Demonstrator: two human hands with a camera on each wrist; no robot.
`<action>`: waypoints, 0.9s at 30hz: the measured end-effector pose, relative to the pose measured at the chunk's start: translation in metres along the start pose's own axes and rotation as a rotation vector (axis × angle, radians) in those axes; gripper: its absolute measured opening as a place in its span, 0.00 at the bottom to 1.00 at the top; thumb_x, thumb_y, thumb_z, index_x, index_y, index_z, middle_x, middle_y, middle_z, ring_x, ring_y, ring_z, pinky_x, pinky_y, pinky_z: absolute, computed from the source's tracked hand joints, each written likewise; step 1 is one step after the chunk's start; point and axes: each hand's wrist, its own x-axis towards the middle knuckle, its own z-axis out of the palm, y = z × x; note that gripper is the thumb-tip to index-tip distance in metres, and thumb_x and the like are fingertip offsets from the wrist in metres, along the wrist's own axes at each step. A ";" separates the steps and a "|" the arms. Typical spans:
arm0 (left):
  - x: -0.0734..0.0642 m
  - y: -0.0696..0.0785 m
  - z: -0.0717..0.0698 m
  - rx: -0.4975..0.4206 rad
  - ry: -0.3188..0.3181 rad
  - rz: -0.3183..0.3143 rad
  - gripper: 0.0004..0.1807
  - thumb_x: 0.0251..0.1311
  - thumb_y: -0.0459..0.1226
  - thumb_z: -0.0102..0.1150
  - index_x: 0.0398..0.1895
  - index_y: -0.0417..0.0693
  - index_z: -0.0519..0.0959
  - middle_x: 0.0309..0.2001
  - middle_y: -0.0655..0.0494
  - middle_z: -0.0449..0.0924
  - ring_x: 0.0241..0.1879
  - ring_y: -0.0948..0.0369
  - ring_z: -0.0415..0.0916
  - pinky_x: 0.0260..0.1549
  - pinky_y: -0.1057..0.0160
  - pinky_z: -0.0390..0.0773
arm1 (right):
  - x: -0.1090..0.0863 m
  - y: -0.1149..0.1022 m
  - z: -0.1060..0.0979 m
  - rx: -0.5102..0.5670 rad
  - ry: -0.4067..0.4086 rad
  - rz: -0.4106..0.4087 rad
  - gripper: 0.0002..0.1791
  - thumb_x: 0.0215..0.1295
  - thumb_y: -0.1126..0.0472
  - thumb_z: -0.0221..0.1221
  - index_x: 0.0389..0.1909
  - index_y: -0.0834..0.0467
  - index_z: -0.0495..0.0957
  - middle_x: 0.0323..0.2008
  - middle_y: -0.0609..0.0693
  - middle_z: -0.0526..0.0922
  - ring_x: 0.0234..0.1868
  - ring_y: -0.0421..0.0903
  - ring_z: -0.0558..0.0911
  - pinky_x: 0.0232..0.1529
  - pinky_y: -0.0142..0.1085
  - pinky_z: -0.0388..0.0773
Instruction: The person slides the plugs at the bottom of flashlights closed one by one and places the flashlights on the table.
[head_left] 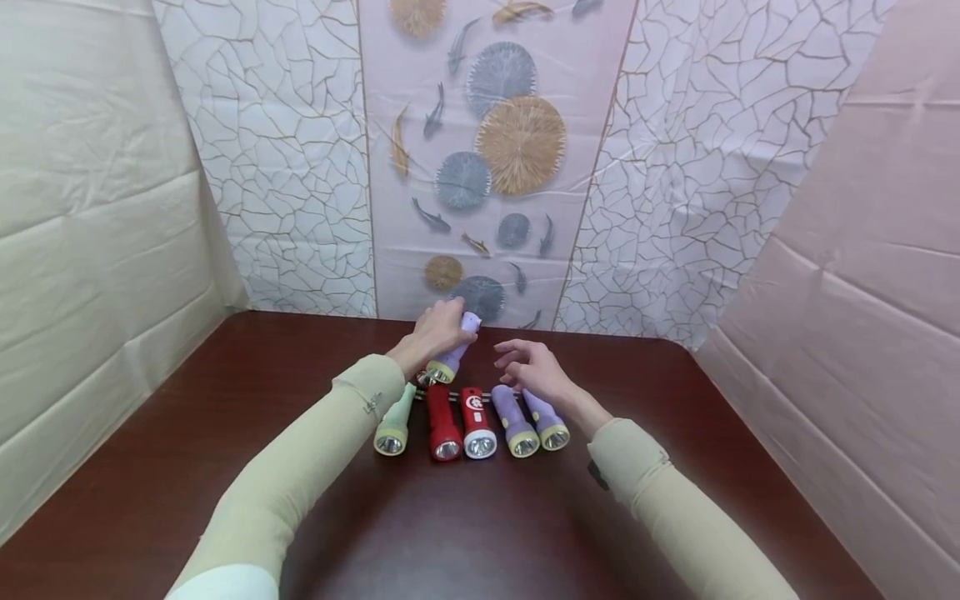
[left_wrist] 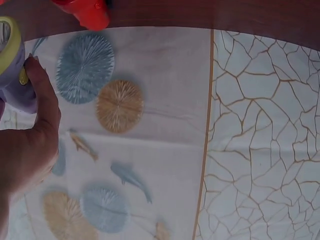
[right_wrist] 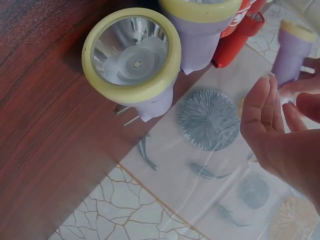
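My left hand (head_left: pixel 437 332) grips a purple flashlight (head_left: pixel 454 355) with a yellow rim, raised behind the row, its lens end tipped toward me. In the left wrist view the fingertips lie by its yellow switch (left_wrist: pixel 23 76). My right hand (head_left: pixel 537 369) hovers with loosely bent fingers, holding nothing, just above two purple flashlights (head_left: pixel 512 419). Also in the row are a mint-green flashlight (head_left: pixel 395 423), a red flashlight (head_left: pixel 443 423) and a red one with a white head (head_left: pixel 477 421). Part of the row behind the left hand is hidden.
The flashlights lie on a dark brown table (head_left: pixel 480 525), lenses toward me. Metal plug prongs (right_wrist: pixel 131 120) stick out from a purple one's tail. A patterned cloth (head_left: pixel 465 167) hangs behind the table's far edge, with pale cloth walls (head_left: pixel 90 208) on both sides.
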 end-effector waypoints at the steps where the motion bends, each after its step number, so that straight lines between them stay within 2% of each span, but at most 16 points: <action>1: 0.003 0.001 0.003 0.002 0.001 -0.007 0.19 0.51 0.44 0.67 0.42 0.44 0.74 0.37 0.45 0.80 0.35 0.49 0.80 0.31 0.54 0.76 | -0.001 0.000 0.000 0.003 0.001 0.002 0.24 0.59 0.74 0.46 0.58 0.67 0.72 0.45 0.67 0.82 0.38 0.61 0.83 0.28 0.30 0.77; 7: 0.023 0.002 0.024 0.010 -0.014 -0.059 0.22 0.53 0.44 0.66 0.46 0.43 0.72 0.41 0.44 0.80 0.39 0.48 0.80 0.36 0.53 0.77 | -0.002 0.005 -0.003 0.016 0.008 0.018 0.23 0.60 0.74 0.46 0.58 0.67 0.73 0.45 0.67 0.82 0.32 0.49 0.83 0.28 0.30 0.77; 9: 0.028 0.001 0.030 0.018 -0.021 -0.079 0.23 0.54 0.45 0.66 0.48 0.44 0.72 0.43 0.43 0.79 0.40 0.48 0.80 0.38 0.52 0.78 | -0.003 0.007 -0.005 0.021 0.008 0.027 0.23 0.61 0.74 0.47 0.58 0.67 0.73 0.45 0.66 0.82 0.33 0.53 0.84 0.29 0.32 0.78; 14: 0.040 -0.003 0.041 0.041 -0.010 -0.132 0.24 0.54 0.45 0.67 0.49 0.44 0.72 0.44 0.43 0.79 0.43 0.47 0.80 0.41 0.50 0.78 | -0.004 0.009 -0.012 0.003 0.005 0.020 0.22 0.63 0.74 0.47 0.57 0.67 0.73 0.46 0.66 0.82 0.31 0.47 0.83 0.32 0.37 0.79; 16: 0.042 -0.004 0.045 0.046 -0.009 -0.146 0.24 0.53 0.45 0.67 0.48 0.44 0.72 0.43 0.44 0.80 0.43 0.48 0.80 0.41 0.50 0.78 | -0.005 0.010 -0.015 -0.007 0.004 0.015 0.21 0.63 0.74 0.47 0.57 0.67 0.73 0.45 0.66 0.82 0.29 0.40 0.82 0.31 0.34 0.78; 20: 0.042 -0.007 0.053 0.051 -0.027 -0.166 0.22 0.54 0.45 0.67 0.46 0.44 0.73 0.42 0.45 0.80 0.43 0.49 0.80 0.42 0.50 0.78 | -0.006 0.012 -0.016 -0.015 0.003 0.022 0.21 0.63 0.73 0.47 0.57 0.67 0.74 0.45 0.66 0.83 0.29 0.40 0.83 0.28 0.30 0.77; 23: 0.041 -0.011 0.059 0.058 -0.042 -0.174 0.22 0.54 0.46 0.67 0.47 0.44 0.74 0.43 0.45 0.80 0.43 0.50 0.80 0.43 0.51 0.77 | -0.005 0.013 -0.015 -0.019 -0.004 0.027 0.21 0.63 0.73 0.47 0.57 0.67 0.74 0.46 0.65 0.83 0.29 0.40 0.83 0.29 0.33 0.78; 27: 0.041 -0.017 0.065 0.074 -0.061 -0.174 0.24 0.53 0.46 0.67 0.49 0.43 0.74 0.44 0.45 0.80 0.43 0.49 0.80 0.43 0.51 0.78 | -0.004 0.016 -0.013 -0.025 -0.012 0.034 0.19 0.64 0.72 0.48 0.55 0.66 0.76 0.46 0.64 0.83 0.29 0.41 0.82 0.35 0.42 0.80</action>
